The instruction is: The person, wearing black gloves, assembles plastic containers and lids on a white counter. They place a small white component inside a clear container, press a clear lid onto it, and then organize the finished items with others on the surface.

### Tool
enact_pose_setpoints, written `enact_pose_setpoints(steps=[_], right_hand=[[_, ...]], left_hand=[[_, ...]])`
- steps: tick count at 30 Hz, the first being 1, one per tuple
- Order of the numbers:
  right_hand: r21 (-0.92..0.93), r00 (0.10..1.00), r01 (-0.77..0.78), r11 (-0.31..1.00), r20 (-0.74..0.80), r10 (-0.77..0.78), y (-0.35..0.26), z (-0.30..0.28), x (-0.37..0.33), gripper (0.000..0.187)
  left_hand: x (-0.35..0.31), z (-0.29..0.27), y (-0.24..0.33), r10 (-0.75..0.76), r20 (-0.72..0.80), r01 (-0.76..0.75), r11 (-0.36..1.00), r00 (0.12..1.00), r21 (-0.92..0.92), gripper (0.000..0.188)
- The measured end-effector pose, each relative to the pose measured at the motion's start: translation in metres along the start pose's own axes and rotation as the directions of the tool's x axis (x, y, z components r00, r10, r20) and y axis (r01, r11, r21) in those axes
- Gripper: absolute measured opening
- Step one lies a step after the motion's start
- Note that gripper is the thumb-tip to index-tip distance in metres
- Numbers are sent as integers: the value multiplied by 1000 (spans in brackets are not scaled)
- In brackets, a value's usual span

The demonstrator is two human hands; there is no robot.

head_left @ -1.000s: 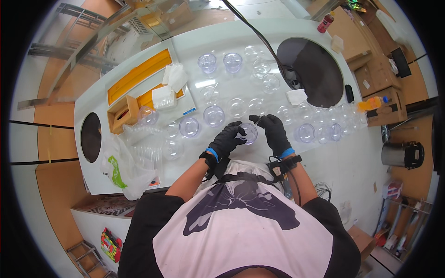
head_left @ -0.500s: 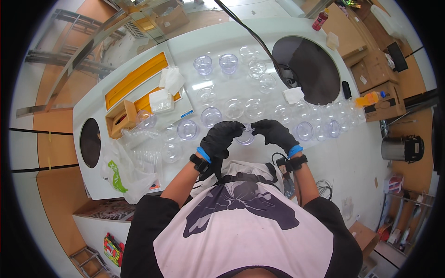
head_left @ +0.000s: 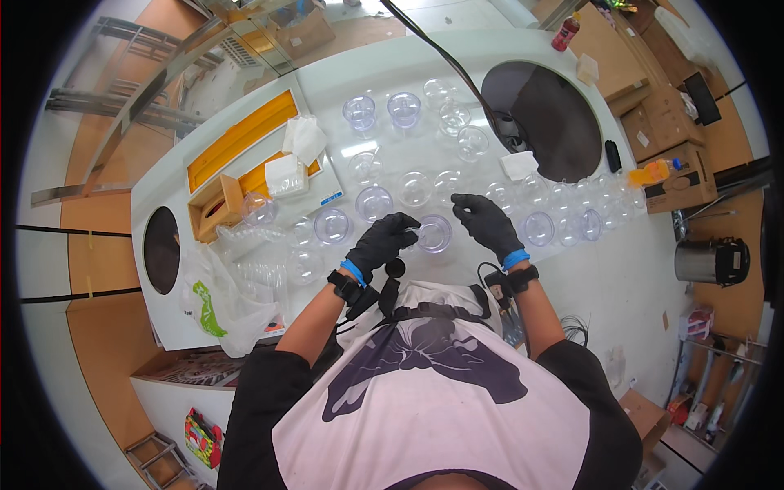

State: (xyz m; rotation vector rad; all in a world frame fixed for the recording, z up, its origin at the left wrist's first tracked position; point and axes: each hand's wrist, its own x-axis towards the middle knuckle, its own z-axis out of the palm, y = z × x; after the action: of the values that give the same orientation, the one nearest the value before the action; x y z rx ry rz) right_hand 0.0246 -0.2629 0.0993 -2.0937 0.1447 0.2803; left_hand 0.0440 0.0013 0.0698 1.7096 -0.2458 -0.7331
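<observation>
A clear plastic cup (head_left: 434, 235) stands upright on the white table close in front of me. Beside its left rim is my left hand (head_left: 385, 242), black-gloved, its fingers slightly bent and apart; whether they touch the rim is hard to tell. My right hand (head_left: 488, 225), also black-gloved, is open to the right of the cup, apart from it. Its fingertips lie near a clear round plastic piece (head_left: 447, 186). Two more clear cups, one (head_left: 332, 226) and another (head_left: 374, 203), stand to the left of my left hand.
Several clear cups and round pieces cover the table (head_left: 327, 282); two cups (head_left: 403, 110) stand farther back. On the left lie a wooden box (head_left: 214, 209), tissues (head_left: 286, 176) and a plastic bag (head_left: 224, 310). A dark round opening (head_left: 563, 122) with a cable is at back right.
My hands have parted from over the near cup, the left drawing back left and the right moving right and a little forward. The cup now shows fully.
</observation>
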Motion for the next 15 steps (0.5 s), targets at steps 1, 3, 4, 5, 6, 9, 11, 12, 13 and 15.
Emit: enact_pose_setpoints(steps=[1, 3, 4, 5, 6, 9, 11, 12, 13, 15], right_hand=[[35, 999, -34, 999, -35, 35, -2, 0, -3, 35], [-32, 998, -65, 997, 8, 65, -9, -3, -7, 33], [-101, 994, -91, 991, 47, 96, -11, -3, -8, 33], [-101, 994, -92, 991, 45, 97, -10, -2, -8, 33], [-256, 984, -111, 960, 106, 143, -8, 0, -7, 34], [-364, 971, -119, 924, 154, 186, 3, 6, -7, 37], [-211, 962, -193, 958, 154, 228, 12, 13, -3, 36], [-209, 962, -197, 958, 148, 230, 16, 14, -3, 36], [-169, 983, -146, 975, 85, 162, 20, 16, -2, 35], [-128, 996, -88, 988, 17, 90, 20, 18, -1, 34]], left_hand=[[3, 2, -3, -2, -1, 2, 1000, 1000, 0, 25], [11, 5, -5, 108, 35, -111, 983, 994, 143, 24], [15, 7, -6, 106, 35, -110, 984, 994, 143, 24], [21, 11, -8, 123, 36, -127, 979, 992, 157, 21], [27, 14, -10, 140, 38, -145, 974, 989, 172, 18], [41, 25, -11, 152, 49, -160, 961, 987, 227, 21], [46, 34, -6, 195, 33, -195, 918, 980, 345, 25], [45, 38, -1, 197, 39, -198, 917, 980, 345, 25], [44, 42, 2, 189, 1, -173, 893, 982, 415, 26], [39, 43, 4, 186, -38, -145, 862, 982, 486, 27]])
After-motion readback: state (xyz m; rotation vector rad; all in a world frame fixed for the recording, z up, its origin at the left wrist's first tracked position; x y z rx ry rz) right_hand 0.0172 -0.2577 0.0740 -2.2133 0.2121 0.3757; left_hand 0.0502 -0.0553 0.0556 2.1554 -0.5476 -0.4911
